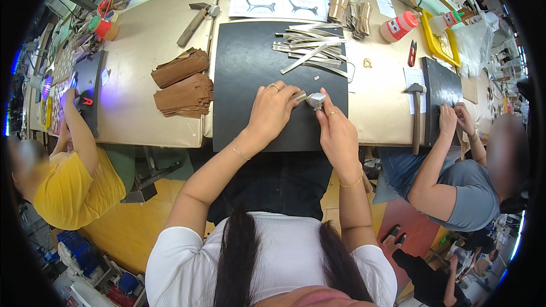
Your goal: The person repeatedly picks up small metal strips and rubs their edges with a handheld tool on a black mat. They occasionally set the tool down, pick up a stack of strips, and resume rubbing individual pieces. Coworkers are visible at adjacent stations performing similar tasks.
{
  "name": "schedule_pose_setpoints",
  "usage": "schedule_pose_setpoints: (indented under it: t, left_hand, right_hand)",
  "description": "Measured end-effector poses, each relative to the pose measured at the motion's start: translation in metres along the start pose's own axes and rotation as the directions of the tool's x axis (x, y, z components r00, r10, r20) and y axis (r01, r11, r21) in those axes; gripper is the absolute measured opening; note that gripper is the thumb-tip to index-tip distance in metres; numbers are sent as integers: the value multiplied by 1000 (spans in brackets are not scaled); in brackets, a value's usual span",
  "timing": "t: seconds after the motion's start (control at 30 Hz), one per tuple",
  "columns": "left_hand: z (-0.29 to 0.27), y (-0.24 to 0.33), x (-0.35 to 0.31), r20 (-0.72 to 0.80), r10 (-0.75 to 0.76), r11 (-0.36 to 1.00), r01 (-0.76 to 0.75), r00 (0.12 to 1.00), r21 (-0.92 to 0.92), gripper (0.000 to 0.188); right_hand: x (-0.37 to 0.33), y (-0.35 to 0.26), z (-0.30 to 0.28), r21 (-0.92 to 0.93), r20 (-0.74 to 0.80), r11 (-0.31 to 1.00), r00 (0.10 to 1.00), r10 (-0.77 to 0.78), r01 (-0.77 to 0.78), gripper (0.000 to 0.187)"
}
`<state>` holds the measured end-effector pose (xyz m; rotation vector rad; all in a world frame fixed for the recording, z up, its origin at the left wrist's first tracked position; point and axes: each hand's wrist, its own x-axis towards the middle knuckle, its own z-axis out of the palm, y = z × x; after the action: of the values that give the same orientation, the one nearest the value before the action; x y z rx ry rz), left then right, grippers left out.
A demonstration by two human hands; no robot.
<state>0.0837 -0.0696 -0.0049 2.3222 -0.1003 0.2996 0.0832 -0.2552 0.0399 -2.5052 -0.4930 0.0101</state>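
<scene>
Presently, the left hand (274, 105) is pinching a pale strip (298, 96) (fingers closed together) over the black mat (244, 68); the right hand (338, 131) is gripping a silvery piece (316, 100) by its right end, apparently working the strip's tip, the next move calling for steadiness.

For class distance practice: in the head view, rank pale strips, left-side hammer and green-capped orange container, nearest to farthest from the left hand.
1. Pale strips, just beyond the left hand.
2. Hammer, upper left.
3. Orange container, far left.
</scene>
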Motion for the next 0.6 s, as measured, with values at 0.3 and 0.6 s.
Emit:
schedule_pose_setpoints:
  t: [0.3, 0.6]
  left_hand:
    - [0, -1, 1, -58, 74, 995, -70, 996, 68, 18]
    - [-2, 1, 0, 7, 318, 893, -301, 948, 334, 19]
  right_hand:
    - [13, 1, 4, -44, 15, 999, 1000, -6, 7, 46]
    - [15, 2, 5, -32, 8, 999, 1000, 2, -2, 49]
